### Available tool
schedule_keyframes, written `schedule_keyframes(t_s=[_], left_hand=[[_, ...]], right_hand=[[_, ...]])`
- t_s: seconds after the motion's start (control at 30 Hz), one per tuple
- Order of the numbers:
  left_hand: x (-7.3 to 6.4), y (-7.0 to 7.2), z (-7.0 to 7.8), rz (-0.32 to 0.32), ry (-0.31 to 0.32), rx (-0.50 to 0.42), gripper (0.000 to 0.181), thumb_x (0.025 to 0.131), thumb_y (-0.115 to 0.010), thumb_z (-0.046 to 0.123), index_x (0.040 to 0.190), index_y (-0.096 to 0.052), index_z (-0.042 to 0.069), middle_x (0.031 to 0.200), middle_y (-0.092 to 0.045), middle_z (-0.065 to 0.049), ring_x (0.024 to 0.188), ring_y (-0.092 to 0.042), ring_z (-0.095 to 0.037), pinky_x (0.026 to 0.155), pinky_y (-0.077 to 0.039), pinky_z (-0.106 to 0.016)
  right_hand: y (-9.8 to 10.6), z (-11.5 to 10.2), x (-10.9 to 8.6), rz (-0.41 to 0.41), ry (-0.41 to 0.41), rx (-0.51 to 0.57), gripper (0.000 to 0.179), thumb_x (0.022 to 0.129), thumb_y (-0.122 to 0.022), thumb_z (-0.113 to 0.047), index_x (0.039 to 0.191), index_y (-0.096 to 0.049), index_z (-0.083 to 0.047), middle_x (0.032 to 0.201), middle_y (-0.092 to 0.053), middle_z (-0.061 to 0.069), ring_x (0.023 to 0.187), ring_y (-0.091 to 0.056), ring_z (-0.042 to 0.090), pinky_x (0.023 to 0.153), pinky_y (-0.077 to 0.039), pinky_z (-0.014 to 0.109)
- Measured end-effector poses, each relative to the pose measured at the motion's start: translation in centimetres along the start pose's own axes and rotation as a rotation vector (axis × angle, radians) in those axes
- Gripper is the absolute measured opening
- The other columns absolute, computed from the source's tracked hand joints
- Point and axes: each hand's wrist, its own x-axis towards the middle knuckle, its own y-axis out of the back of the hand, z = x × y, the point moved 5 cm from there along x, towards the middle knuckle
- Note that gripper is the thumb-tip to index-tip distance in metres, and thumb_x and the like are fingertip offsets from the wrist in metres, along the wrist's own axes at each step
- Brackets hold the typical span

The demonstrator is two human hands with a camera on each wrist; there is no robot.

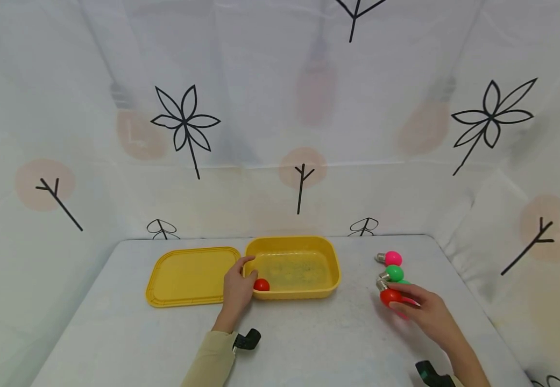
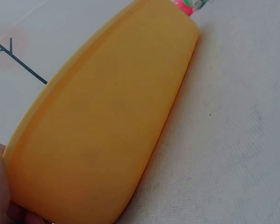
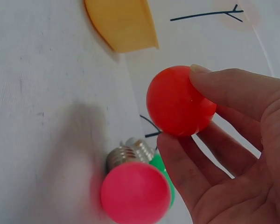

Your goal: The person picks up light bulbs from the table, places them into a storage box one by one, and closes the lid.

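Note:
My left hand [image 1: 239, 287] grips the left wall of a yellow plastic tub [image 1: 304, 294], thumb and fingers at its rim. Inside the tub's near left corner lies a red light bulb [image 1: 261, 285]. Over on the right, my right hand [image 1: 422, 309] pinches another red light bulb [image 3: 177, 100] between thumb and fingertips, raised above the table. Below and beside that hand are a pink bulb [image 1: 393, 258] and a green bulb [image 1: 395, 273] with metal screw bases. A further pink bulb [image 3: 135, 193] lies under the hand, mostly hidden in the head view.
A flat yellow lid [image 1: 190, 277] lies left of the tub on the white table [image 1: 309, 344]. White cloth [image 1: 260, 199] printed with black plants hangs behind and at both sides. Black wrist cameras sit on both wrists.

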Motion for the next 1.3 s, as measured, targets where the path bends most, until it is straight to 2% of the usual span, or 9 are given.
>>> schedule_keyframes(t_s=[0.2, 0.37, 0.6, 0.83, 1.03, 1.3], left_hand=[[0.0, -0.1, 0.0, -0.006, 0.005, -0.005, 0.032, 0.09, -0.068, 0.008, 0.122, -0.069, 0.013, 0.135, -0.06, -0.014, 0.129, -0.051, -0.033, 0.106, -0.04, -0.051], [0.0, -0.1, 0.0, -0.006, 0.012, -0.005, 0.032, 0.09, -0.068, 0.008, 0.122, -0.068, 0.013, 0.135, -0.06, -0.014, 0.129, -0.051, -0.032, 0.106, -0.04, -0.051], [-0.1, -0.2, 0.0, -0.005, 0.013, -0.001, 0.032, 0.091, -0.068, 0.009, 0.123, -0.068, 0.013, 0.135, -0.06, -0.013, 0.129, -0.051, -0.032, 0.107, -0.04, -0.051], [0.0, -0.1, 0.0, -0.009, -0.004, 0.0, 0.033, 0.091, -0.067, 0.009, 0.124, -0.067, 0.01, 0.135, -0.059, -0.014, 0.129, -0.051, -0.032, 0.106, -0.04, -0.052], [0.0, -0.1, 0.0, -0.01, 0.001, 0.004, 0.032, 0.091, -0.067, 0.009, 0.123, -0.068, 0.012, 0.136, -0.059, -0.013, 0.128, -0.051, -0.032, 0.105, -0.041, -0.051], [0.0, 0.0, 0.0, -0.008, -0.005, -0.005, 0.032, 0.091, -0.067, 0.009, 0.122, -0.068, 0.012, 0.135, -0.06, -0.014, 0.13, -0.05, -0.032, 0.106, -0.04, -0.051]], right_hand=[[-0.7, -0.3, 0.5, -0.016, 0.012, 0.021, 0.051, 0.087, -0.077, -0.024, 0.134, -0.062, -0.011, 0.133, -0.056, 0.02, 0.119, -0.049, 0.04, 0.077, -0.054, 0.026], [-1.1, -0.7, 0.8, -0.01, 0.055, 0.026, 0.049, 0.087, -0.078, -0.022, 0.132, -0.064, -0.009, 0.131, -0.057, 0.02, 0.118, -0.05, 0.039, 0.077, -0.054, 0.027], [-1.8, -0.9, 1.1, -0.011, 0.058, 0.01, 0.047, 0.086, -0.078, -0.022, 0.13, -0.065, -0.011, 0.13, -0.058, 0.017, 0.118, -0.05, 0.036, 0.079, -0.052, 0.024], [-2.4, -1.5, 2.0, -0.003, 0.1, 0.004, 0.044, 0.086, -0.078, -0.019, 0.128, -0.067, -0.013, 0.126, -0.061, 0.012, 0.115, -0.055, 0.033, 0.085, -0.054, 0.029], [-3.0, -2.2, 2.6, -0.018, 0.112, 0.055, 0.042, 0.087, -0.077, -0.016, 0.128, -0.067, -0.013, 0.124, -0.064, 0.01, 0.114, -0.056, 0.031, 0.087, -0.054, 0.029], [-3.5, -3.0, 2.9, -0.026, 0.124, 0.09, 0.044, 0.087, -0.077, -0.019, 0.129, -0.066, -0.012, 0.125, -0.064, 0.01, 0.116, -0.056, 0.031, 0.09, -0.054, 0.034]])
